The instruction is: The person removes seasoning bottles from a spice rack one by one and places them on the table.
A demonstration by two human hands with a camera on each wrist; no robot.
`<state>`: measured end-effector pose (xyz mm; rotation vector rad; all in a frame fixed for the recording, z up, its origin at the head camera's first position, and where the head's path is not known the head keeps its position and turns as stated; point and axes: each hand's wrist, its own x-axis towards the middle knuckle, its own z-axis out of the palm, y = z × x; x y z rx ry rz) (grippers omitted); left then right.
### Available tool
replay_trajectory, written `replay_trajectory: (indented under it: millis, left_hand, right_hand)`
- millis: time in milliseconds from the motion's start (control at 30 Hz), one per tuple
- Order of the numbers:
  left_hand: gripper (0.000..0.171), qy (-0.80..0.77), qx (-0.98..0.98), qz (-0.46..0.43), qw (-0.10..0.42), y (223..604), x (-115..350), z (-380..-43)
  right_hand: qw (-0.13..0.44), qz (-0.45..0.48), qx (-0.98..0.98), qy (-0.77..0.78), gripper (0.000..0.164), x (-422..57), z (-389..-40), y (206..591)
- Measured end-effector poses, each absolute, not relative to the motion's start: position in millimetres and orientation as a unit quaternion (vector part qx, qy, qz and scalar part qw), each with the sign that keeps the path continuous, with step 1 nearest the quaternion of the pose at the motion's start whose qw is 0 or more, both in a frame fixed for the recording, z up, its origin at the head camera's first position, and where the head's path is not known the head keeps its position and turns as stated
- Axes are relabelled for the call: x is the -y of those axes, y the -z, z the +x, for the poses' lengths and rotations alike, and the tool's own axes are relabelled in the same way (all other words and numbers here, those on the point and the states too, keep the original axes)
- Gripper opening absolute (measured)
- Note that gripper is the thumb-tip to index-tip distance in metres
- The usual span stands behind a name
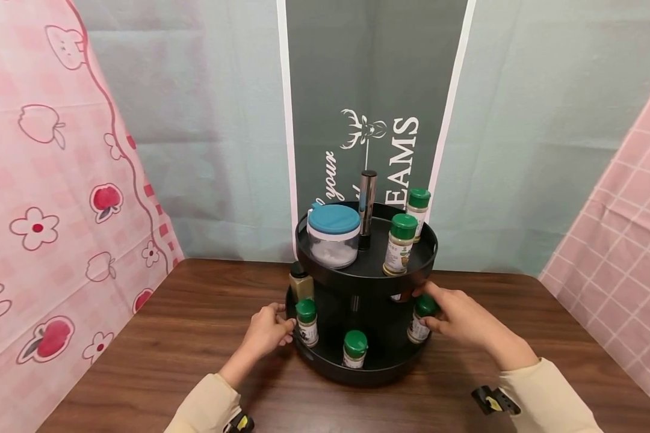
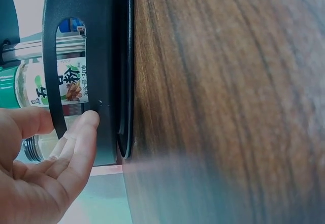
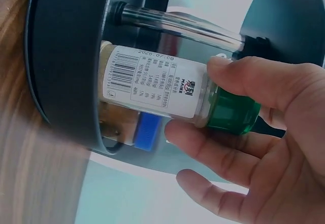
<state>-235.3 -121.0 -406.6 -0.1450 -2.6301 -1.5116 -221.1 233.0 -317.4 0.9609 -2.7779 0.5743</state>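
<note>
A black two-tier turntable rack [image 1: 357,376] stands on the wooden table. My right hand [image 1: 457,316] pinches a spice jar [image 1: 418,328] by its green cap, at the right of the lower tier. In the right wrist view this jar [image 3: 152,82] stands inside the tray wall, barcode label showing. My left hand [image 1: 268,329] grips the lower tier's left rim, beside another green-capped spice jar [image 1: 307,323]. In the left wrist view, the left thumb lies at the rim's edge and the fingers [image 2: 84,137] against the outer wall, near a handle slot.
On the upper tier are a blue-lidded clear container [image 1: 333,237], two green-capped jars [image 1: 399,246] and a metal post [image 1: 366,207]. Below stand a black-capped bottle [image 1: 301,282], a front jar [image 1: 354,349] and a blue-capped container [image 3: 147,131]. Curtains [image 1: 206,138] hang behind.
</note>
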Motion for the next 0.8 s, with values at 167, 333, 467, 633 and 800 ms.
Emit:
replay_trajectory:
  millis: [167,333,467,633,800]
  left_hand:
    - [0.041,0.497,0.865,-0.046,0.051,406,121,-235]
    - [0.042,0.502,0.862,-0.047,0.049,406,120,-234]
    - [0.042,0.504,0.861,-0.045,0.047,406,120,-234]
    - [0.043,0.503,0.862,-0.046,0.047,406,120,-234]
    - [0.043,0.501,0.863,-0.048,0.049,406,120,-234]
  right_hand:
    - [0.084,0.325,0.923,-0.187,0.037,-232,-219,313]
    - [0.081,0.315,0.927,-0.186,0.037,-231,-220,312]
    - [0.081,0.317,0.928,-0.178,0.037,-231,-219,312]
    - [0.093,0.319,0.928,-0.17,0.04,-231,-217,308]
    - [0.095,0.316,0.929,-0.171,0.041,-230,-216,306]
